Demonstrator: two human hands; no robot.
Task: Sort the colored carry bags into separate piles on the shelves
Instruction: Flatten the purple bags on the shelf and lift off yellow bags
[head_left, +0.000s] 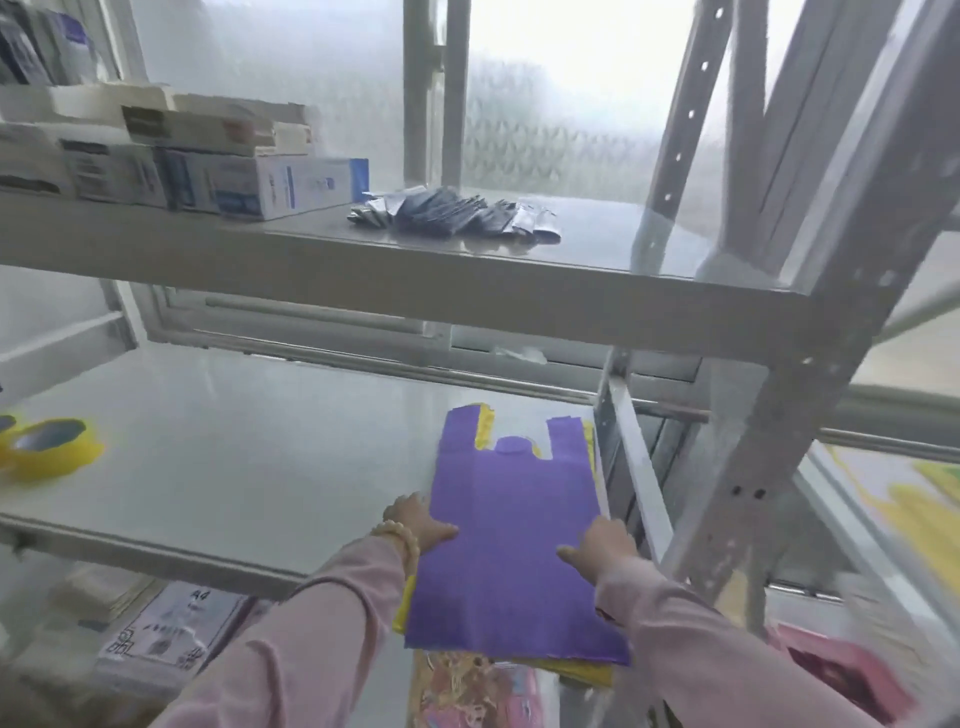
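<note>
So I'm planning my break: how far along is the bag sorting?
Early. No separate piles show yet. Both hands, left and right, press flat on a purple carry bag lying over a yellow bag on the middle shelf. Those colours still need splitting.

Gray metal shelves (467, 291) stand in front of a big frosted window (561, 104). Soft white light comes in through the glass.
</note>
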